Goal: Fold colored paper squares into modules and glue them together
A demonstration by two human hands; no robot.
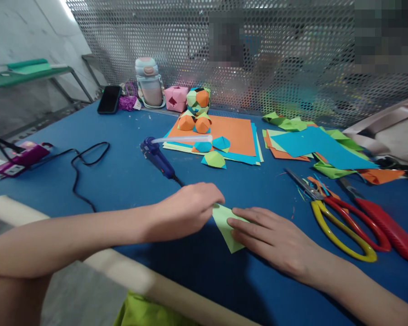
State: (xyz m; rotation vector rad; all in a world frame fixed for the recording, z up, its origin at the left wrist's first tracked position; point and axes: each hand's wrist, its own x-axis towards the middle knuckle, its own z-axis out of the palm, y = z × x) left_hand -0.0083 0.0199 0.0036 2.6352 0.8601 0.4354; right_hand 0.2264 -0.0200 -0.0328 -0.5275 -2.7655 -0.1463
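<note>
The left hand [190, 208] is curled over the far-left corner of the pale green paper [226, 224]; its fingertips are hidden, so I cannot tell whether they pinch it. The right hand [275, 240] lies flat, fingers slightly spread, across the right part of the paper, which is on the table [204, 280]. The paper's bare left edge slants from the left hand toward the wearer, ending in a corner that points nearly at the wearer; the right hand covers too much to tell the long axis.

Beyond the paper, to its left, lies the blue glue gun [159, 160], its clear glue stick [183, 139] pointing right and its cord passing behind the left hand. Straight beyond the paper is a green folded piece [215, 159], then a stack of coloured sheets [238, 136] bearing more folded pieces. Right of the paper, past the right hand, are scissors [347, 222], blades pointing away and leftward, with a red-handled tool [391, 226] just beside them.
</note>
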